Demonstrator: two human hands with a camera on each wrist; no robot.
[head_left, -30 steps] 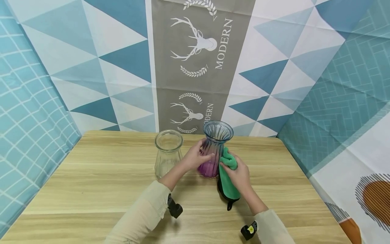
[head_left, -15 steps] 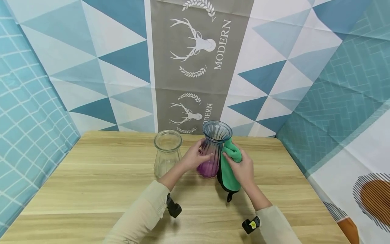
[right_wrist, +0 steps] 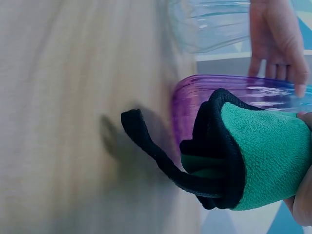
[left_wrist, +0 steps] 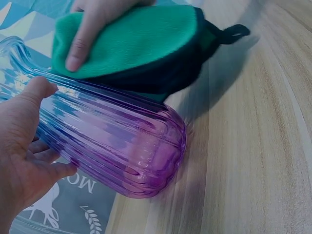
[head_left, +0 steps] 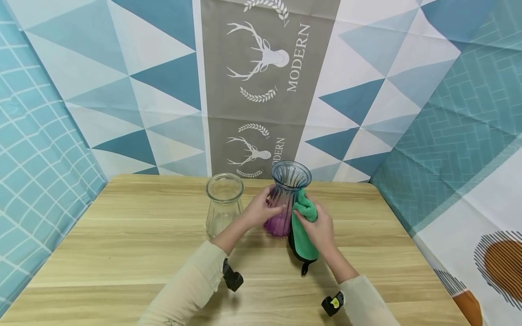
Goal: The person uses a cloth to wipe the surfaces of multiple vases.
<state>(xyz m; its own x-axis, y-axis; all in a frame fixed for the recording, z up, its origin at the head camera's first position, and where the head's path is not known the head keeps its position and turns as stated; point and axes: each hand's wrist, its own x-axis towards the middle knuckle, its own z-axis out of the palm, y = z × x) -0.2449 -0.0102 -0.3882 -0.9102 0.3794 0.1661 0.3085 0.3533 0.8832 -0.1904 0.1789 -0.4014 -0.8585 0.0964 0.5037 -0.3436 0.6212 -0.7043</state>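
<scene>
A ribbed glass vase (head_left: 280, 222), blue at its flared rim and purple at the base, stands upright on the wooden table. My left hand (head_left: 260, 211) grips it from the left, thumb and fingers spread around its side. On the vase's right side, my right hand (head_left: 320, 230) pinches a bunched green cloth (head_left: 304, 240) with black edging and a black hanging loop (right_wrist: 161, 155). The cloth lies against the glass in the left wrist view, with the right thumb (left_wrist: 82, 48) pressing on its green face. Some right fingers are hidden behind the cloth.
A clear glass vase (head_left: 223, 216) stands just left of the coloured one, partly behind my left forearm. The wooden table (head_left: 122, 253) ends at a patterned cloth backdrop (head_left: 171, 90). Patterned sheets hang at both sides.
My right hand and the cloth shifted up and right along the vase, then back left and down. My left hand and both vases stay in place.
</scene>
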